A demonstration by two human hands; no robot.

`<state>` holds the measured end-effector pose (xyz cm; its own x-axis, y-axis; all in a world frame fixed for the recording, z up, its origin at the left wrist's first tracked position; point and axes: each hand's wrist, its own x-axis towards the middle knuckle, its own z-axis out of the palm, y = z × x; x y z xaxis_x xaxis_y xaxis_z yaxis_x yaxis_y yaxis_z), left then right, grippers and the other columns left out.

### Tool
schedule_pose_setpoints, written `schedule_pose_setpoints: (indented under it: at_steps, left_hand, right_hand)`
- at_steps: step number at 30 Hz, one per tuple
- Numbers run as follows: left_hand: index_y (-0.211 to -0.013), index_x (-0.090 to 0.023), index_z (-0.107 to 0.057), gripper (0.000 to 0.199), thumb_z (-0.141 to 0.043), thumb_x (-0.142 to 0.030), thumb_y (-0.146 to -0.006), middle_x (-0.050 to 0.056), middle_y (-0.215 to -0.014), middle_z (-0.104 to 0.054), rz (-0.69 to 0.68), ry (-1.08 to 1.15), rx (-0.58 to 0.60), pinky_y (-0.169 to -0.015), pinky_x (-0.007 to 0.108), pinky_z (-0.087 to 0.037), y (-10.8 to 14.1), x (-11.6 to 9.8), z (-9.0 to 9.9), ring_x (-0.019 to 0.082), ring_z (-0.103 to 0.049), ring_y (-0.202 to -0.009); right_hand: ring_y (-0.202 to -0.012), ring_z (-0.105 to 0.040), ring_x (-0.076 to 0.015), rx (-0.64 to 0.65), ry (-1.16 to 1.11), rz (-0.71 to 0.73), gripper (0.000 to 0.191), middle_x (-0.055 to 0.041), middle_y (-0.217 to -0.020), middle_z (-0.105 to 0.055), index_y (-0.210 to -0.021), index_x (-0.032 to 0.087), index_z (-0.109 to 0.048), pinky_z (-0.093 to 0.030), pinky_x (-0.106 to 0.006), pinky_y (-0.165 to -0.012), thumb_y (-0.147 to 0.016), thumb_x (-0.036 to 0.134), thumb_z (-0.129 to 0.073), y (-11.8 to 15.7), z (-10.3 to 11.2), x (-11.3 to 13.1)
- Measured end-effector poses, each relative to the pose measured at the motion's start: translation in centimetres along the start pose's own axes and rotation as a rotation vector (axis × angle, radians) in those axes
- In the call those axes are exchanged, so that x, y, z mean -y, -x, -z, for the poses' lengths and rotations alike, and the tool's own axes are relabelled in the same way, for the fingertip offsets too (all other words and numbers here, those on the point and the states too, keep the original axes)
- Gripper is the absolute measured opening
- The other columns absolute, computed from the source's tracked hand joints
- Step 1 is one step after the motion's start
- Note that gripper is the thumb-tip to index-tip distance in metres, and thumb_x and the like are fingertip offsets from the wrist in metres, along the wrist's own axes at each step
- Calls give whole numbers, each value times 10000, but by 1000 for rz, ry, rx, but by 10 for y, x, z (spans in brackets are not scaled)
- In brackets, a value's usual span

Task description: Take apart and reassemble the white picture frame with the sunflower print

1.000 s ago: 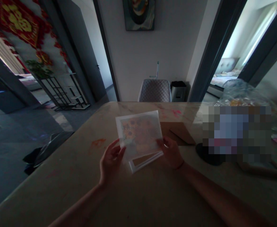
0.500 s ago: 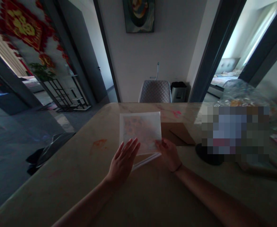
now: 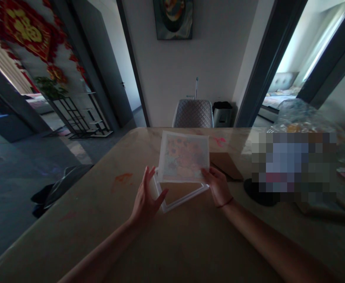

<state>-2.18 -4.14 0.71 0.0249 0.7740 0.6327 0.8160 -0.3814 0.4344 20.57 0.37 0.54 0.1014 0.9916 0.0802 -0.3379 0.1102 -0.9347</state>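
Our right hand (image 3: 217, 185) is pinching the pale, orange-printed rectangular sheet (image 3: 186, 157) by its near-right corner over the white rectangular frame (image 3: 186, 199), likely sparing the print; our left hand (image 3: 145, 201) is standing wide, frame left.

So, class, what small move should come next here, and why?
Probably the left hand should take the picture sheet by its free left edge: only the right hand grips it, at the lower right corner, while the left is open nearby, by the white frame's left side.
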Motion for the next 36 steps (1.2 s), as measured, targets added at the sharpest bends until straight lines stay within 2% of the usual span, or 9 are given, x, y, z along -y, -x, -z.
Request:
schedule_pose_setpoints:
  at_steps: [2,7,13,22,26,31,36]
  left_hand:
    - [-1387,-213,-107,798,-567,-419,-768,133,-1246,-526,13,-1,53,-884,457,-439,0,2,-1,271,-523,-1107]
    - [-1250,-214,-387,496,-518,-388,-805,95,-1105,-618,-48,-70,90,-849,413,-460,0,3,-4,254,-578,-1010]
    - [-1122,-230,-476,327,-479,-371,-827,60,-1116,-610,-62,-54,146,-862,421,-444,-2,0,-1,234,-572,-1008]
    - [-1128,-224,-464,333,-472,-361,-824,58,-1115,-611,-36,-38,160,-885,417,-423,-1,-3,2,227,-566,-1017]
    - [-1114,-231,-477,320,-474,-361,-823,56,-1093,-621,-26,-47,154,-870,413,-433,-2,-4,2,230,-578,-993]
    - [-1113,-231,-481,320,-478,-364,-822,54,-1086,-622,-26,-49,150,-866,418,-434,-2,-6,3,230,-579,-983]
    - [-1158,-214,-449,377,-491,-361,-813,83,-1126,-594,22,-36,133,-877,443,-426,-1,-2,1,242,-559,-1016]
  right_hand:
    - [-625,-573,-146,6,-3,-12,332,-30,-715,-653,-765,169,-662,-444,-277,-602,-600,455,-696,-1,2,0]
    - [-627,-580,-144,38,-69,-37,300,-28,-708,-654,-750,175,-661,-450,-269,-597,-591,424,-712,-3,3,8]
    - [-543,-549,-110,-14,-178,-78,267,-1,-623,-632,-678,165,-654,-429,-235,-515,-522,356,-756,-4,0,26]
    - [-432,-465,-64,-77,-292,-126,177,43,-518,-566,-576,174,-596,-402,-208,-430,-521,276,-730,-13,7,38]
    - [-401,-444,-68,-41,-272,-125,167,53,-459,-522,-545,182,-569,-412,-226,-431,-553,286,-700,-16,12,35]
    - [-423,-482,-99,13,-213,-102,155,26,-464,-551,-558,182,-593,-423,-255,-435,-567,300,-694,-17,13,34]
    - [-449,-509,-116,67,-157,-174,161,-4,-511,-596,-544,165,-620,-406,-243,-403,-527,299,-707,-13,10,34]
